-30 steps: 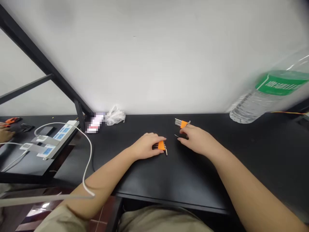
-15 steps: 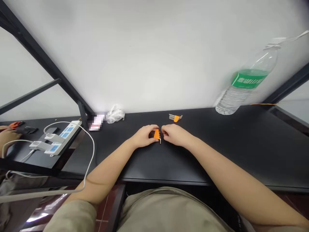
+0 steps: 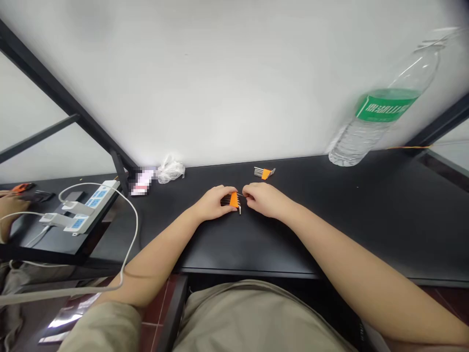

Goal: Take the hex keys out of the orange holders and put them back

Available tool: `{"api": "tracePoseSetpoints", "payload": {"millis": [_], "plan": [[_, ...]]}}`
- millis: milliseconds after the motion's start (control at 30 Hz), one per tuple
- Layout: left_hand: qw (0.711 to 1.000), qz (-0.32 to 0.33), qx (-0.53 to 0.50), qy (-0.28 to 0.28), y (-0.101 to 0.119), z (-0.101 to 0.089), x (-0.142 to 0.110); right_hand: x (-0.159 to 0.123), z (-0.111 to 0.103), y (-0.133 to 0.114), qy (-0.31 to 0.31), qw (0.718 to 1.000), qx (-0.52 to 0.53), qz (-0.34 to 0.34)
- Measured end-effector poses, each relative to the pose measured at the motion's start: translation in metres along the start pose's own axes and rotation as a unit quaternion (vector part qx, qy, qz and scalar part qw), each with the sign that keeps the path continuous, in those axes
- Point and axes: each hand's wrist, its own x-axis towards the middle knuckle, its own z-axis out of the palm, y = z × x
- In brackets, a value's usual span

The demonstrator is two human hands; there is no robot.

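My left hand (image 3: pixel 210 203) is closed around an orange hex key holder (image 3: pixel 233 200), thumb and fingers gripping its ends. Several dark hex keys sit in it, and a short bent end shows at its lower right. Just to the right, my right hand (image 3: pixel 266 199) pinches the end of a thin hex key (image 3: pixel 241 195) whose shaft reaches toward the holder's upper part. Whether that shaft is still inside the holder is too small to tell. Behind my hands, a second orange hex key set (image 3: pixel 266 174) with silver keys lies on the black table (image 3: pixel 249 244).
A large water bottle (image 3: pixel 384 107) leans at the back right. At the back left lie a crumpled clear plastic bag (image 3: pixel 171 170) and a blurred-out packet (image 3: pixel 142 183). A power strip (image 3: pixel 97 205) with a white cable stands left. Another person's hand (image 3: pixel 12 209) is at far left.
My right hand now pinches a hex key whose thin shaft shows between it and the holder. The gap between my hands has widened slightly. The whole view has shifted a little.
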Motion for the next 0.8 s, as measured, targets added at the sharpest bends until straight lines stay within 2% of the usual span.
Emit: {"api": "tracePoseSetpoints", "payload": {"millis": [167, 300, 467, 800], "plan": [[1.0, -0.001, 0.003, -0.001, -0.003, 0.0, 0.0, -0.002, -0.001, -0.001, 0.001, 0.999, -0.043, -0.02], [1.0, 0.006, -0.001, 0.004, -0.007, 0.002, -0.001, -0.003, -0.002, -0.001, 0.025, 0.995, -0.088, -0.027], [0.999, 0.029, -0.01, 0.015, -0.01, 0.003, -0.001, -0.002, -0.001, -0.001, 0.057, 0.995, -0.052, -0.062], [0.998, 0.008, -0.057, 0.041, -0.007, 0.001, -0.003, 0.001, 0.008, -0.001, 0.107, 0.988, -0.039, -0.106]]}}
